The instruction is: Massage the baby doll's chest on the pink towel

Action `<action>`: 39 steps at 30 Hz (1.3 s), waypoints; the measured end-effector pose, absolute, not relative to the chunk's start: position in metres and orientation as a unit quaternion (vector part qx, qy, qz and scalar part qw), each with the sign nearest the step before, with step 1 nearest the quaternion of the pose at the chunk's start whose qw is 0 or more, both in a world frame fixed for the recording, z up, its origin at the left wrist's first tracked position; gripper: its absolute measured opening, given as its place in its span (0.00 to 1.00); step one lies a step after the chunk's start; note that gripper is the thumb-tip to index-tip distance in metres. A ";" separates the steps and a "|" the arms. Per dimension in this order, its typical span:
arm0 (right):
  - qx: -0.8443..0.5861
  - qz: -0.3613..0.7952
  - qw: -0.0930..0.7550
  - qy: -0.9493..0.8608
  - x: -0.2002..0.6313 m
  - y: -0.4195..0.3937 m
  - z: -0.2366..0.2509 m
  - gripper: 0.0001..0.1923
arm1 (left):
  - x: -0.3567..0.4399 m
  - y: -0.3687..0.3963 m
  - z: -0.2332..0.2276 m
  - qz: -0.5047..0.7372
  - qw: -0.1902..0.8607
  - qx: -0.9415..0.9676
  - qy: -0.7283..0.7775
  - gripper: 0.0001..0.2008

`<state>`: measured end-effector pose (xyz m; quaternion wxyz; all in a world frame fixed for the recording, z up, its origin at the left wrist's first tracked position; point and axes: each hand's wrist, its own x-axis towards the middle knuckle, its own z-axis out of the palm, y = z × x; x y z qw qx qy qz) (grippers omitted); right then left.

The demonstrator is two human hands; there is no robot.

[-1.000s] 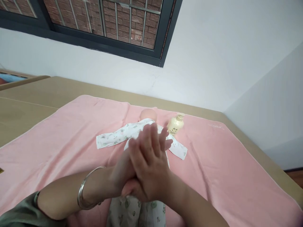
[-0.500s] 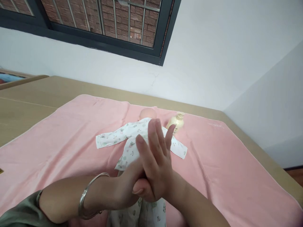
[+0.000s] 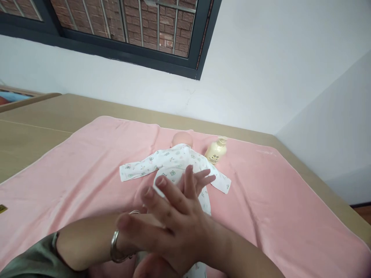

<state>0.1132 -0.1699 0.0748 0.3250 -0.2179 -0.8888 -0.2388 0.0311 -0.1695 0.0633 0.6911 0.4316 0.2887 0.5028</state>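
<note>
Palm to palm, my hands are crossed above a doll. My right hand is nearer to me, its fingers spread and reaching left across my left hand. Most of my left hand is hidden behind it; its fingertips stick out to the right, stretched and apart. No object shows in either hand. Beneath them lies the doll, its bald head away from me, in a white printed top with both sleeves spread out. A cream pump bottle is beside the doll's right-hand sleeve.
A pink blanket with some folds covers much of the wooden tabletop. Behind it rise a white wall and a dark-framed window with bars. A silver bangle circles my left wrist.
My right hand has turned and slid left and down over my left hand, from fingers pointing up to fingers pointing left. More of the bottle and the top shows now.
</note>
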 end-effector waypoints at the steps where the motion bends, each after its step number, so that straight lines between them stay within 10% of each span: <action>1: -0.225 -0.225 0.319 -0.893 0.117 -0.167 0.076 0.38 | 0.031 -0.172 0.058 0.508 0.687 0.429 0.293 0.31; 16: -0.405 -0.067 0.324 -0.852 0.137 -0.088 0.055 0.36 | -0.007 -0.128 0.105 0.485 0.757 0.391 0.196 0.32; 21: -0.446 0.013 0.249 -0.860 0.132 -0.073 0.031 0.32 | -0.012 -0.067 0.075 0.616 0.591 0.408 0.324 0.28; 39: -0.577 0.031 0.123 -0.807 0.127 -0.060 0.009 0.31 | -0.001 -0.014 -0.028 0.439 0.180 0.687 0.551 0.18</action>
